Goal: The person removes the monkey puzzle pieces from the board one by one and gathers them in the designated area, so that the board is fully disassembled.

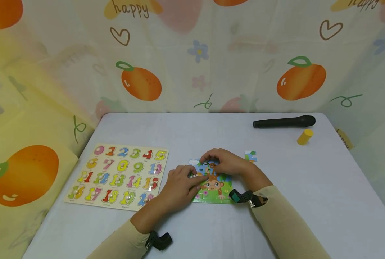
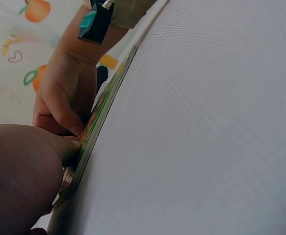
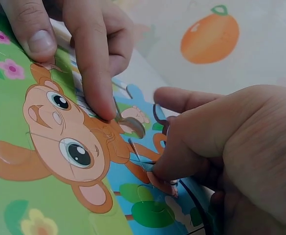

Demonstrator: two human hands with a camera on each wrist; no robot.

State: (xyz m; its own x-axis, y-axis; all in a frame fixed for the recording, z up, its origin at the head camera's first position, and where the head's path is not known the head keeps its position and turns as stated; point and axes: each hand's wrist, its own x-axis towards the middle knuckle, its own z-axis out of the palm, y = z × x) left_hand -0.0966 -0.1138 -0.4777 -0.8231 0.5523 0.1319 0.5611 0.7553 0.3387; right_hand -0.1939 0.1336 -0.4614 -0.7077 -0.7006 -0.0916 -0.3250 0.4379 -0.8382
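Note:
A jigsaw puzzle with a cartoon monkey (image 1: 225, 189) lies on the white table in front of me. My left hand (image 1: 179, 185) rests over its left side, the extended index finger pressing on the picture beside the monkey's head. At the upper part, my right hand (image 1: 229, 162) pinches a puzzle piece (image 3: 151, 144) between thumb and index finger. Raised edges and dark gaps show around that piece in the right wrist view; the fingers partly hide it. One loose puzzle piece (image 1: 250, 156) lies just beyond the right wrist.
On the left lies a number board (image 1: 114, 176) with colourful knobbed numerals. A black microphone (image 1: 284, 122) lies near the table's back edge, and a yellow cylinder (image 1: 305, 137) is just in front of it. A printed curtain (image 1: 179, 82) hangs behind the table.

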